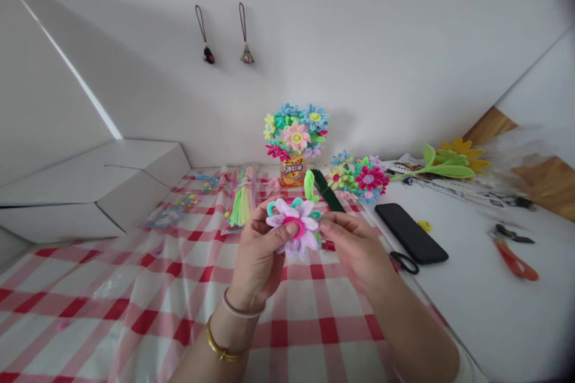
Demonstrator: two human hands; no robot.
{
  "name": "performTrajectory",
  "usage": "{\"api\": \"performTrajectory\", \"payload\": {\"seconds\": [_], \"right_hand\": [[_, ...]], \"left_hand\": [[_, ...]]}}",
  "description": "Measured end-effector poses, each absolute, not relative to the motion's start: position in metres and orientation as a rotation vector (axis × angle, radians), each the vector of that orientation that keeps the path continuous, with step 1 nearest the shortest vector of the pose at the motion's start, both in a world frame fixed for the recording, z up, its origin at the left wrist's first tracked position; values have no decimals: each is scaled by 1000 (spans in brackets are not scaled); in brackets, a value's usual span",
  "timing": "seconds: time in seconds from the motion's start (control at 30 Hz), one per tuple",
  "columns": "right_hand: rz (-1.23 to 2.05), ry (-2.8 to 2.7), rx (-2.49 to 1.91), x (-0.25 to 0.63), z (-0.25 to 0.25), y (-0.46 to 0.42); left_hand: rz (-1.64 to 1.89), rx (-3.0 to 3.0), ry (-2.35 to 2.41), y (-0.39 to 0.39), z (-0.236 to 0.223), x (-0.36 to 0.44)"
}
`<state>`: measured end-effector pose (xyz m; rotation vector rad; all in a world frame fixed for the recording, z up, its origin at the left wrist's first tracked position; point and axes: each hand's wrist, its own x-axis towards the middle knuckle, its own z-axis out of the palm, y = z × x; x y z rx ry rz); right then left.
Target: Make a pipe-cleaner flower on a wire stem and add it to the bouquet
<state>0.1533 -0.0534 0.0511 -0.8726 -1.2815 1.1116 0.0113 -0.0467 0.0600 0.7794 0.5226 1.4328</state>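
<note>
In the middle of the head view, my left hand (pixel 259 251) grips a lilac pipe-cleaner flower (pixel 306 238), its thumb pressed on the pink centre. Teal loops show behind the petals. My right hand (pixel 353 245) is closed at the flower's right edge, thumb and forefinger pinched together by a teal loop; whether a loop is between them is hard to make out. A light-green pipe-cleaner leaf (pixel 309 185) stands up just behind the flower. Farther back, an orange can (pixel 292 172) holds a bunch of finished pipe-cleaner flowers (pixel 296 136).
A bag of coloured pipe cleaners (pixel 241 194) lies left of the can, dark green stems (pixel 329 191) right of it. More flowers (pixel 369 178), a black phone (pixel 411 232), scissors (pixel 405 262) and orange-handled pliers (pixel 514 258) lie rightward. A white box (pixel 103 191) stands left.
</note>
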Motion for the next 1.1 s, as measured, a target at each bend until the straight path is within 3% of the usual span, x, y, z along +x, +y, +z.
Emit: {"api": "performTrajectory", "payload": {"seconds": [0.1,0.27,0.53,1.1], "right_hand": [[997,-1323,-950,155,52,-52],[485,-1579,-1069,160,61,-55],[476,-1744,-1062,164,67,-55],[-396,-1726,-1129,148,62,-68]], "left_hand": [[1430,818,550,-45,60,11],[1357,990,646,-42,61,0],[1190,1055,651,-45,66,-14],[1427,1239,947,-47,60,1]]}}
